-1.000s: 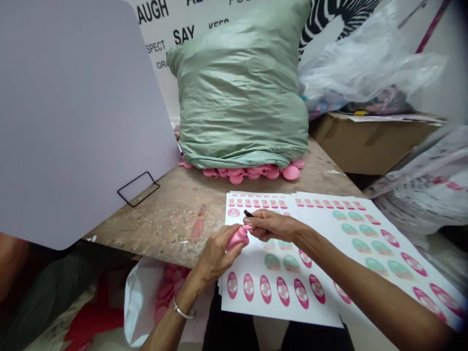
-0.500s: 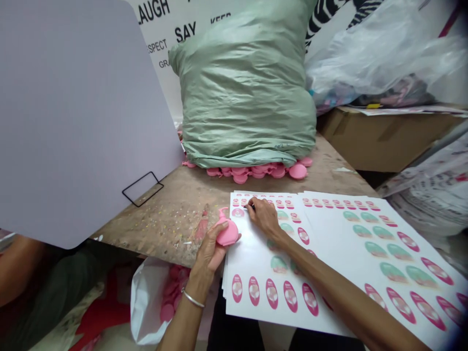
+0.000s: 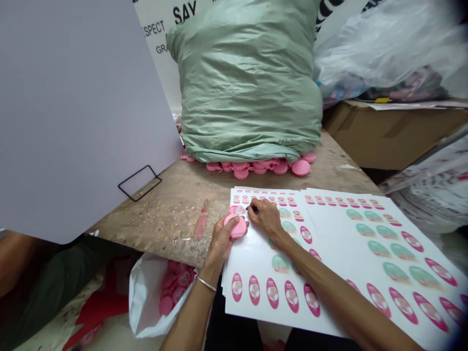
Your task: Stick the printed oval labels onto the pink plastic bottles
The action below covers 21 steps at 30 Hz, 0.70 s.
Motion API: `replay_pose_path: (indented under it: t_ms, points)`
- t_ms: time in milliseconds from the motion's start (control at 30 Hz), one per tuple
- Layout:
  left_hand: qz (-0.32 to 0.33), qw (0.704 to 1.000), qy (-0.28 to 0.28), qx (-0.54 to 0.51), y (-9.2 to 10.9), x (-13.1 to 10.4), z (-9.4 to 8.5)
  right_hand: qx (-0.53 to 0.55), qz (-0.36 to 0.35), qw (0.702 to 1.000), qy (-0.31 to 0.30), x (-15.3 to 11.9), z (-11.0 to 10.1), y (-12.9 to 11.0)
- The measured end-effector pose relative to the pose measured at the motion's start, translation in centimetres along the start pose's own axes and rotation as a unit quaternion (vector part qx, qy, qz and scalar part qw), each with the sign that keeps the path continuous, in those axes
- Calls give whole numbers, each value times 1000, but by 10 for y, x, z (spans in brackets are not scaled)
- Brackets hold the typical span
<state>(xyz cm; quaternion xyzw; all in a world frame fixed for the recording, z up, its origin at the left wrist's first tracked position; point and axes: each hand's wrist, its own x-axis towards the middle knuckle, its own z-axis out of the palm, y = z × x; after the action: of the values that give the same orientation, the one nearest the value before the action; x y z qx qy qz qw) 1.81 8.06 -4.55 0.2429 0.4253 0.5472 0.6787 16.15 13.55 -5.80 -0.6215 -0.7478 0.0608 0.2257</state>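
My left hand (image 3: 224,239) grips a round pink plastic piece (image 3: 237,228) over the left edge of a white sticker sheet (image 3: 252,253). The piece's narrow top end reaches up to a round pink sticker (image 3: 237,209) on the sheet. My right hand (image 3: 266,215) rests on the sheet just right of that sticker, fingers pinched on a small black object (image 3: 252,208), mostly hidden by the fingers. Rows of small pink, green and oval stickers cover parts of the sheet. A second sticker sheet (image 3: 329,243) lies to its right.
A large green sack (image 3: 248,92) stands on the wooden table (image 3: 175,214) over several pink pieces (image 3: 301,168). A pale panel (image 3: 80,122) blocks the left. Below the table edge, a white bag (image 3: 141,302) holds pink pieces. At right is a cardboard box (image 3: 395,134). Another person's arm (image 3: 16,263) shows at far left.
My left hand has moved right and slightly up with the pink piece, bringing its top end to the round sticker. My right hand stays pinched near the same spot.
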Motion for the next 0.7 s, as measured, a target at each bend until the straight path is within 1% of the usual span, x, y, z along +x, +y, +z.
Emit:
replay_pose_path:
  t_ms: [100, 200, 267, 333, 400, 433, 500, 600, 700]
  points:
    - [19, 999, -5, 35, -2, 1, -1, 13, 24, 999, -18, 2, -1, -1]
    - [35, 995, -14, 89, -4, 0, -3, 26, 52, 997, -58, 12, -6, 1]
    - [39, 990, -31, 133, -4, -1, -5, 40, 66, 991, -107, 25, -12, 4]
    - [44, 982, -51, 177, -3, -2, -5, 55, 70, 982, -170, 39, -20, 7]
    - [52, 973, -64, 215, -1, -2, -3, 61, 70, 970, -223, 51, -26, 6]
    - [57, 969, -66, 230, 1, -2, -2, 59, 71, 966, -240, 56, -29, 4]
    - [68, 962, -68, 257, 3, -1, 1, 48, 74, 963, -254, 62, -31, -5]
    - [77, 952, -67, 290, 6, -1, 6, 34, 74, 966, -245, 68, -30, -22]
    - [84, 949, -61, 298, 5, -1, 8, 58, 64, 965, -248, 76, -34, -32]
